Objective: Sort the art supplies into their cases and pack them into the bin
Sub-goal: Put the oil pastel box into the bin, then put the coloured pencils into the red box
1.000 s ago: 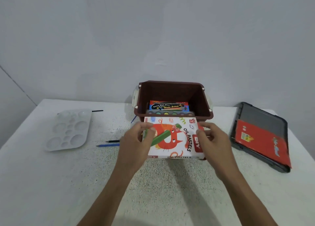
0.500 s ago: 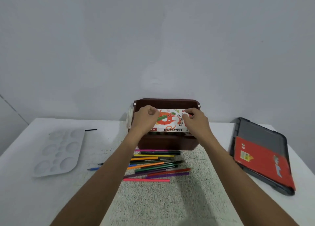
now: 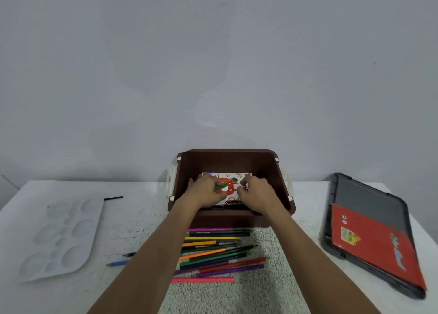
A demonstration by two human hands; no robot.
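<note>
A dark brown bin (image 3: 237,162) stands at the table's far middle. Inside it lies a white oil pastels box (image 3: 229,188) with an orange and green picture. My left hand (image 3: 205,191) and my right hand (image 3: 257,194) are both down in the bin, fingers curled on the box's left and right parts, holding it. What lies under the box is hidden. Several loose coloured pencils (image 3: 213,252) lie in a pile in front of the bin, between my forearms.
A white paint palette (image 3: 61,238) lies at the left. A blue pencil (image 3: 117,263) and a short black stick (image 3: 113,198) are near it. At the right a dark grey lid (image 3: 365,197) carries a flat red case (image 3: 372,240).
The oil pastels box went from above the table in front of the bin, over the rim and down inside it, held by both hands. The pencils it covered are now visible.
</note>
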